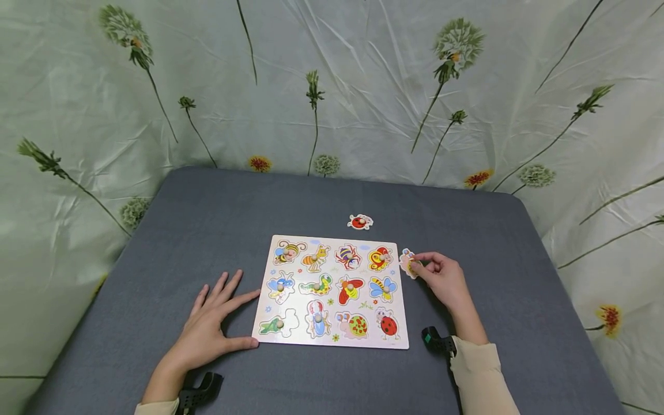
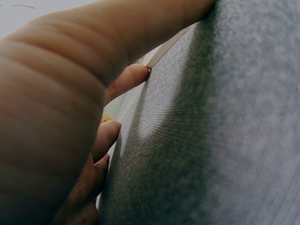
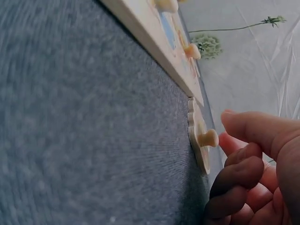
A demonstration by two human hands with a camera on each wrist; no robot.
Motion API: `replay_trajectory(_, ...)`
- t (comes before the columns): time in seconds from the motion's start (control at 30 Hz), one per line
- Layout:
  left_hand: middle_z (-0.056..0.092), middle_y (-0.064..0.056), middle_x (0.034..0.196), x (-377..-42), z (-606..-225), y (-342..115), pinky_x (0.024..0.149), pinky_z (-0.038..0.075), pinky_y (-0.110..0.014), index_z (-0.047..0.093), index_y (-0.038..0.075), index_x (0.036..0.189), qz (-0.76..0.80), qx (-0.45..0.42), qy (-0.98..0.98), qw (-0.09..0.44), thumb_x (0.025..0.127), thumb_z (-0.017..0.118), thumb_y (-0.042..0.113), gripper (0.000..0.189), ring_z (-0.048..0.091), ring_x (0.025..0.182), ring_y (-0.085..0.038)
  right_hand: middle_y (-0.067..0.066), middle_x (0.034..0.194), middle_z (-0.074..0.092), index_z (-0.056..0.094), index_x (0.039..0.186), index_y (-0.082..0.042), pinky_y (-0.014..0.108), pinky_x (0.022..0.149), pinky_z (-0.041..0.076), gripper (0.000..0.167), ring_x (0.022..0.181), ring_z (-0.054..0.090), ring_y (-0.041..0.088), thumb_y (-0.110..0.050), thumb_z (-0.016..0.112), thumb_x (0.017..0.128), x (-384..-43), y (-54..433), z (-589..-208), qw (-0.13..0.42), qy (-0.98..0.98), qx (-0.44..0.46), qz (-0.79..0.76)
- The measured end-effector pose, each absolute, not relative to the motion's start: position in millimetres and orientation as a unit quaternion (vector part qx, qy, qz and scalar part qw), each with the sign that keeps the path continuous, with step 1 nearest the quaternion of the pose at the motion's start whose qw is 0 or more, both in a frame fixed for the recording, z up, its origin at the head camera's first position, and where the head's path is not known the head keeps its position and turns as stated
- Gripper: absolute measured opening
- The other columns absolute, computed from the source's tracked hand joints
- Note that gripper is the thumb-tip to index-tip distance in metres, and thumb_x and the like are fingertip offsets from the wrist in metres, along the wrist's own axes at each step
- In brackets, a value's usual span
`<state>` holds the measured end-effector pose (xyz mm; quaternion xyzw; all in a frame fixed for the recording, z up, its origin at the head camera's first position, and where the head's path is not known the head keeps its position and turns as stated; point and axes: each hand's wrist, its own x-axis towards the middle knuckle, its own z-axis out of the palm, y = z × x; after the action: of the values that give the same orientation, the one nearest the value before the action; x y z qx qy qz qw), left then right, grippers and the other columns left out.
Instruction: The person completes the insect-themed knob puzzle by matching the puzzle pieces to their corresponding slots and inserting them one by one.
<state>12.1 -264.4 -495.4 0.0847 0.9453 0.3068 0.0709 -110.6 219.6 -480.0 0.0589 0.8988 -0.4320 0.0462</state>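
A wooden peg puzzle board with colourful insect pictures lies flat on the table. My left hand is spread beside it, with the thumb and index fingertip at its left edge. In the left wrist view, the fingers stretch along the cloth. By the board's right edge lies a loose puzzle piece with a wooden knob. Over this piece is my right hand; the right wrist view shows thumb and index finger parted just off the knob, the other fingers curled loosely.
A ladybug puzzle piece lies loose beyond the board's far edge. Grey cloth covers the table. Behind it hangs a pale curtain printed with dandelions. Each wrist wears a black strap.
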Motion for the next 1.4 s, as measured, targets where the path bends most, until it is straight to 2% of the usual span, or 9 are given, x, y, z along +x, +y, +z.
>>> replay_trajectory(0.27, 0.019, -0.012, 0.181, 13.0, -494.0, -264.9, 0.13, -0.006, -0.072, 0.057, 0.036, 0.157, 0.31, 0.085, 0.944, 0.072, 0.069, 0.089, 0.073, 0.101, 0.006, 0.168, -0.045, -0.008, 0.064, 0.052, 0.075, 0.118, 0.001, 0.025, 0.053, 0.034, 0.034, 0.055, 0.045, 0.007, -0.026, 0.079, 0.097, -110.8, 220.2, -481.6, 0.069, 0.906, 0.052, -0.414)
replay_trajectory(0.63, 0.02, -0.011, 0.181, 14.4, -492.6, -266.4, 0.13, -0.005, -0.071, 0.057, 0.036, 0.157, 0.31, 0.084, 0.944, 0.069, 0.069, 0.089, 0.073, 0.1, 0.007, 0.168, -0.045, -0.007, 0.062, 0.053, 0.074, 0.116, 0.002, 0.025, 0.05, 0.034, 0.03, 0.053, 0.047, 0.009, -0.023, 0.077, 0.099, -111.4, 219.7, -482.2, 0.084, 0.903, 0.064, -0.417)
replay_trajectory(1.4, 0.02, -0.011, 0.181, 15.0, -494.1, -266.6, 0.131, -0.005, -0.07, 0.056, 0.038, 0.157, 0.312, 0.085, 0.944, 0.066, 0.071, 0.088, 0.073, 0.099, 0.007, 0.169, -0.044, -0.007, 0.059, 0.053, 0.074, 0.114, 0.004, 0.025, 0.05, 0.035, 0.03, 0.053, 0.048, 0.01, -0.022, 0.076, 0.099, -115.3, 219.0, -486.9, 0.087, 0.905, 0.056, -0.412)
